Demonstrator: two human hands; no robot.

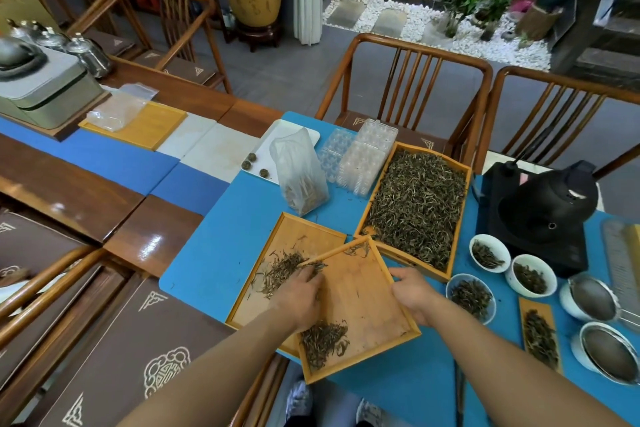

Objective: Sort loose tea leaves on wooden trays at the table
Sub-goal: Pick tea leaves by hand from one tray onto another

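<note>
A small wooden tray (367,302) lies tilted across the edge of a second wooden tray (294,236) on the blue mat. My right hand (414,295) grips the small tray's right rim. My left hand (299,298) rests on its left side, fingers touching loose tea leaves (282,270) at the rim where the trays overlap. A second pile of tea leaves (323,343) sits in the small tray's near corner. A large wooden tray (419,204) full of tea leaves stands just behind.
A plastic bag of leaves (301,173) and clear blister trays (363,163) stand behind. Three white bowls (490,253) with leaves, a narrow tray (540,336), strainers (594,298) and a black kettle on its base (543,204) crowd the right. Chairs ring the table.
</note>
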